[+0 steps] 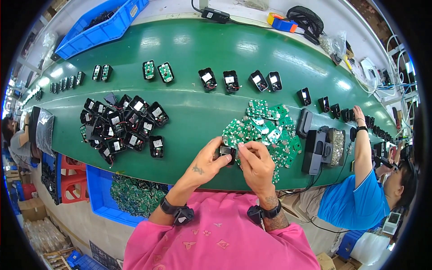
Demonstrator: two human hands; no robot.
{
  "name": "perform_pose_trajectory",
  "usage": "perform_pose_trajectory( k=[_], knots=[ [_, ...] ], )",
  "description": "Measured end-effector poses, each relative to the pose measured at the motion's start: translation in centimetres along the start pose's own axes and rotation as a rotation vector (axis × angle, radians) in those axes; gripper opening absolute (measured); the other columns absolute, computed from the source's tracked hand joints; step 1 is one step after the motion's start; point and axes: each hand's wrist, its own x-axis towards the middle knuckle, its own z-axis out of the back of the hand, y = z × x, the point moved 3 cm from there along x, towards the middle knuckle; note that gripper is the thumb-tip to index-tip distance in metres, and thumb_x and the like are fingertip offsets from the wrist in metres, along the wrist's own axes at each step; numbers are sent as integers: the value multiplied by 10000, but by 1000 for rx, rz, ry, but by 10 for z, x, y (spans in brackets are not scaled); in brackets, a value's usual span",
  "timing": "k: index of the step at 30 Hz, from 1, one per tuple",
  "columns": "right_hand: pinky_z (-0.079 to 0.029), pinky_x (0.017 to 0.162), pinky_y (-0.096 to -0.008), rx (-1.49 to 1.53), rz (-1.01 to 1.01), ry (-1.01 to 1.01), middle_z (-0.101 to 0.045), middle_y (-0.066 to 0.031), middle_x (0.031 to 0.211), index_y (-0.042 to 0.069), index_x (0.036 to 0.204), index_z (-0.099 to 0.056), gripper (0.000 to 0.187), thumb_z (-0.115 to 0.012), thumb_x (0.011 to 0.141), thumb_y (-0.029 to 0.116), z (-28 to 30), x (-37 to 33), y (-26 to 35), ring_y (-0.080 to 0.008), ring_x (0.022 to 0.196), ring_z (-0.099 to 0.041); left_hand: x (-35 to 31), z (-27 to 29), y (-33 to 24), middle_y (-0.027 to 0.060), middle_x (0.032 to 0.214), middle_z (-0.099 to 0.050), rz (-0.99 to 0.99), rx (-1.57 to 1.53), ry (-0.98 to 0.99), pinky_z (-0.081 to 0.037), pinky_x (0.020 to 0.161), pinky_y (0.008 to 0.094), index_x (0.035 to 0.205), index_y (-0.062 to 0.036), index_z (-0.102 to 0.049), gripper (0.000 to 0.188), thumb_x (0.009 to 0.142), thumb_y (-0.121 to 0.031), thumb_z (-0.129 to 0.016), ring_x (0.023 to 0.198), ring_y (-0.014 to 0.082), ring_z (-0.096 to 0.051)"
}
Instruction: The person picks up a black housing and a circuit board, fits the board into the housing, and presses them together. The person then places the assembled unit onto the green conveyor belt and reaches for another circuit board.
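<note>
My left hand [207,163] is closed around a small black plastic housing [228,151], with the thumb laid over it, at the near edge of the bench. Close beside it, my right hand [258,167] has thumb and forefinger pinched together; whatever is between them is too small or hidden to make out. Just beyond both hands spreads a loose pile of green circuit boards [270,130]. To the left lies a heap of black housings [118,120] with white labels and thin wires inside.
Housings [208,79] stand in a row along the green bench [180,49]. A grey device [313,153] sits right of the boards. A blue bin [99,191] of boards is below left, another blue bin [92,36] far left. A co-worker [355,198] reaches in from the right.
</note>
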Motion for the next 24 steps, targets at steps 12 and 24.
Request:
perform_pose_trajectory(
  k=[12,24],
  knots=[
    [-571,734,-313,61,28,128,-602,-108,1081,35,1047,-729,276,-731,790,-67,0,-2,0,-221,881,-668,-1,1,-8,109,1267,-585,-122,-267,-51,-539,922,304,1491,-49,-378,672,882,-15,-660,1113,159,-600],
    [-462,508,-233,419,-556,127,-646,-48,739,-29,993,-651,147,-709,896,66,-6,3,-14,-102,572,-609,-2,0,-7,127,1254,-598,-160,-181,-54,-556,889,290,1489,-67,-377,754,820,69,-697,1066,158,-623]
  ],
)
